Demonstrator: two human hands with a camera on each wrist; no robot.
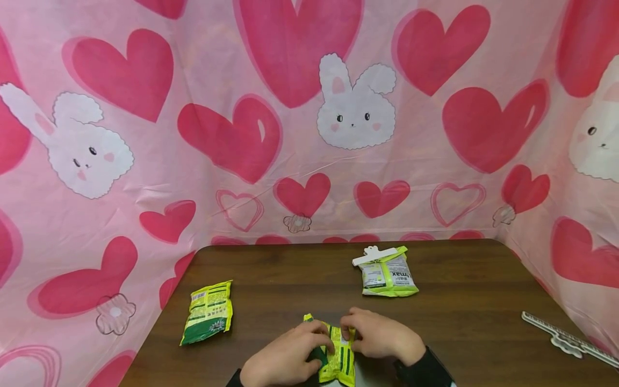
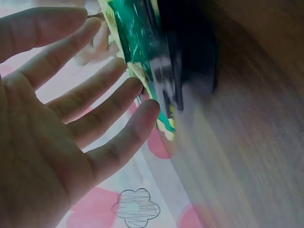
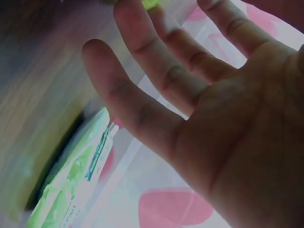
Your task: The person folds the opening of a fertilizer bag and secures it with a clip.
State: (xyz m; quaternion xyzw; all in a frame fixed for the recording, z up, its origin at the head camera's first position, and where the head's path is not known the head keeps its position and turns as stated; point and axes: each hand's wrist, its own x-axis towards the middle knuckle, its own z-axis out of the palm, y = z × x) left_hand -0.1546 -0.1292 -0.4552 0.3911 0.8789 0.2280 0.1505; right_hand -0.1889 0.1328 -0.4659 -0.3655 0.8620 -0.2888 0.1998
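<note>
Head view: both hands at near table (image 1: 271, 269) edge on green-yellow snack packet (image 1: 338, 355); left hand (image 1: 285, 357) laid over its left side, right hand (image 1: 379, 336) fingertips at its top right corner; grip cannot be confirmed here; slick foil judged liable to slide or skew under uneven pressure. Left wrist view: left hand (image 2: 52, 123) fingers straight and spread, tips near or just touching packet (image 2: 142, 52) edge, nothing pinched; blurred. Right wrist view: right hand (image 3: 209, 104) fingers likewise extended, holding nothing visible; a pale green packet (image 3: 71, 180) lies beyond, identity unclear.
</note>
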